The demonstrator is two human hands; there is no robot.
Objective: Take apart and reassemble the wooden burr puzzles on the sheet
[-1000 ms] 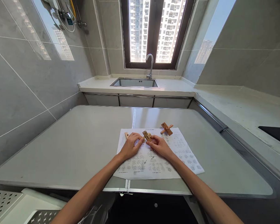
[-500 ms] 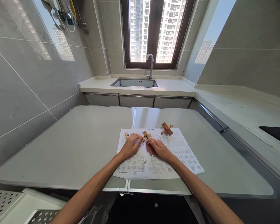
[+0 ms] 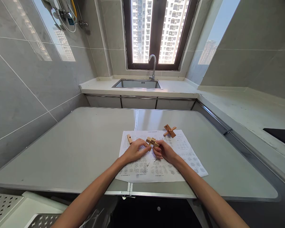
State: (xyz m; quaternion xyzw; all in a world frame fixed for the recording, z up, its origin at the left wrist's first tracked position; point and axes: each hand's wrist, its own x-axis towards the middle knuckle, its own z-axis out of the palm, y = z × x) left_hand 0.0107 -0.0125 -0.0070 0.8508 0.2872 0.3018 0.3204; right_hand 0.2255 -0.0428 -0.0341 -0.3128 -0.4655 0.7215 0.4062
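Both my hands meet over a printed instruction sheet (image 3: 180,158) on a steel table (image 3: 85,145). My left hand (image 3: 134,150) and my right hand (image 3: 165,151) pinch a small cluster of interlocked wooden puzzle bars (image 3: 151,141) from either side, fingers closed on it just above the paper. A single loose wooden bar (image 3: 129,138) lies on the sheet's far left corner. An assembled wooden cross of bars (image 3: 169,130) sits at the sheet's far edge, to the right of my hands.
Beyond the table, a counter holds a steel sink (image 3: 137,84) with a tap (image 3: 153,65) under a window. A white counter (image 3: 251,107) runs along the right with a black hob (image 3: 281,134). Tiled wall stands to the left.
The wooden cluster has turned and shifted slightly right between my fingers. My right hand has closed in on it from the right; my left hand slid a little towards me.
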